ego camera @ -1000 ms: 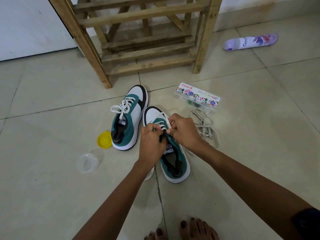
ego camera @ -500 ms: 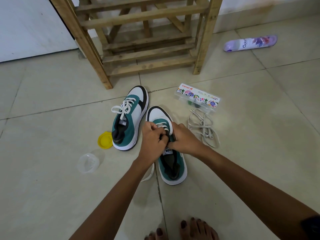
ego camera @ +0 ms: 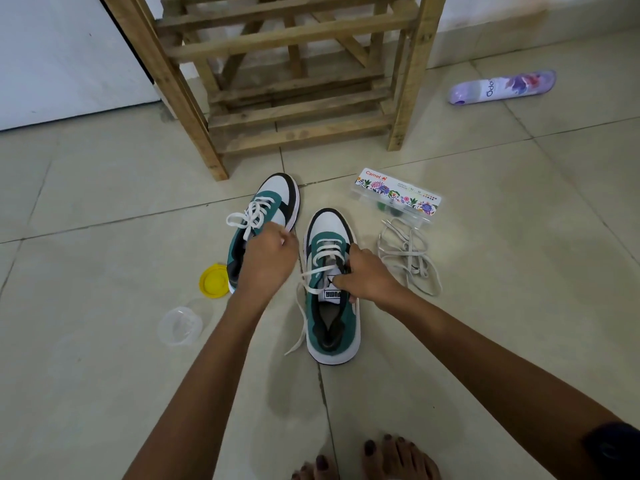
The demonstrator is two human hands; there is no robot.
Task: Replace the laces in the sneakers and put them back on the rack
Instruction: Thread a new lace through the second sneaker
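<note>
tile floor [ego camera: 104, 393], sneakers [ego camera: 332, 306], rack [ego camera: 294, 109], old laces [ego camera: 408, 258]

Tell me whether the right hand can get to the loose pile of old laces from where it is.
Probably yes. The right hand grips the right sneaker, and the old laces lie just beside it on open floor with nothing between; it would have to let go first.

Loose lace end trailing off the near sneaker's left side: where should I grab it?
Pinch the lace near its free tip, coming from above on the sneaker's left side. It lies flat and limp on the floor tile, clear of both the left hand and the right hand.
</note>
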